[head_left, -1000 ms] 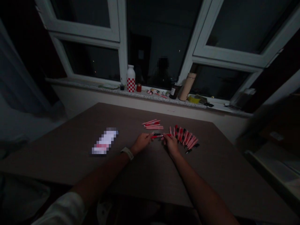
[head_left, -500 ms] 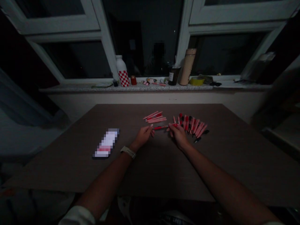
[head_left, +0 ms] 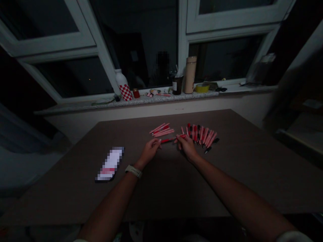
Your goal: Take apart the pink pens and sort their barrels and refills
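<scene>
A red pen [head_left: 167, 140] is held level above the table between my two hands. My left hand [head_left: 149, 150] pinches its left end with thumb and fingers. My right hand [head_left: 187, 147] is closed on its red right end; a dark stretch shows just left of those fingers. Whether the right-hand piece is a separate cap, I cannot tell. Just beyond my left hand lies a small pile of pink pencils [head_left: 164, 132] with a red pen among them. Beside my right hand, pink pencils and red and black pens [head_left: 202, 134] are fanned out in a row.
A phone [head_left: 110, 164] with a lit, blurred screen lies on the brown table [head_left: 164, 188] at left. Along the windowsill [head_left: 148, 99] stand a checkered bottle [head_left: 124, 88], a small red jar [head_left: 136, 93], a dark cup [head_left: 177, 85], a beige flask [head_left: 190, 75] and yellow tape [head_left: 202, 88].
The view has tilted and shifted, so everything sits differently in the frame. Both hands keep their hold on the red pen; a longer dark stretch cannot be made out clearly.
</scene>
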`<state>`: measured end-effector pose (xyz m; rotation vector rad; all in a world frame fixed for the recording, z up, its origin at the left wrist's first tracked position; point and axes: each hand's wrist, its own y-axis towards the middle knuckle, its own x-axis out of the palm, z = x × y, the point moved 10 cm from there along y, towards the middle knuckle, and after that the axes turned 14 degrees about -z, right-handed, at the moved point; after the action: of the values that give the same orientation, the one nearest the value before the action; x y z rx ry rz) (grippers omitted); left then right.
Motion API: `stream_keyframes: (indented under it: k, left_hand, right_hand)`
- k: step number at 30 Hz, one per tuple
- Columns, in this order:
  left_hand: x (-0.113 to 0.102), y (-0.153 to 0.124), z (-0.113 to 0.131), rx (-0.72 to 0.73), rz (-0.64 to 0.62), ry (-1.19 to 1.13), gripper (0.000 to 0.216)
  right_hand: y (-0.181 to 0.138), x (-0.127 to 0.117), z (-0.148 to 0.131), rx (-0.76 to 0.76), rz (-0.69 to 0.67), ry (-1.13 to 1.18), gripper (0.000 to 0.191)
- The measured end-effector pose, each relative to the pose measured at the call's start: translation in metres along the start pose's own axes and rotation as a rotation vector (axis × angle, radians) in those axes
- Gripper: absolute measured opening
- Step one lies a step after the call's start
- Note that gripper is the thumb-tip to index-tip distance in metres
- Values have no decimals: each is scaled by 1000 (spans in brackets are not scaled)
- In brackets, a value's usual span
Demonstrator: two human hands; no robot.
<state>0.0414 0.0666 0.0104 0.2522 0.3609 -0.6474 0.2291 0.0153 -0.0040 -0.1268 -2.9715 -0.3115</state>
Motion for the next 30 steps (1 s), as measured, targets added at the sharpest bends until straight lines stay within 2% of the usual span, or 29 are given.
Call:
stream_keyframes:
  k: [4, 11, 16, 20, 23, 26, 30]
  left_hand:
    - [-1, -1, 4, 23, 9, 1, 37]
    - [-3, -2, 7, -29, 30, 108, 55]
    - [-2, -3, 5, -26, 26, 8, 47]
    - [-1, -4, 5, -17, 27, -56, 40]
    - [-1, -3, 4, 6, 25, -101, 41]
    - [-2, -2, 2, 18, 37, -111, 40]
    - [-7, -2, -5, -1, 72, -137, 41]
  right_hand:
    - [1, 1, -1, 0, 1, 24, 39]
    - [3, 0, 1, 4, 13, 72, 36]
    - [2, -1, -1, -22, 32, 76, 39]
    - [-1, 8, -1, -8, 15, 96, 37]
    - [-2, 17, 6, 42, -18, 182, 31]
    - [-3, 24, 16, 142, -81, 252, 16]
    - [-3, 26, 23, 243, -135, 284, 21]
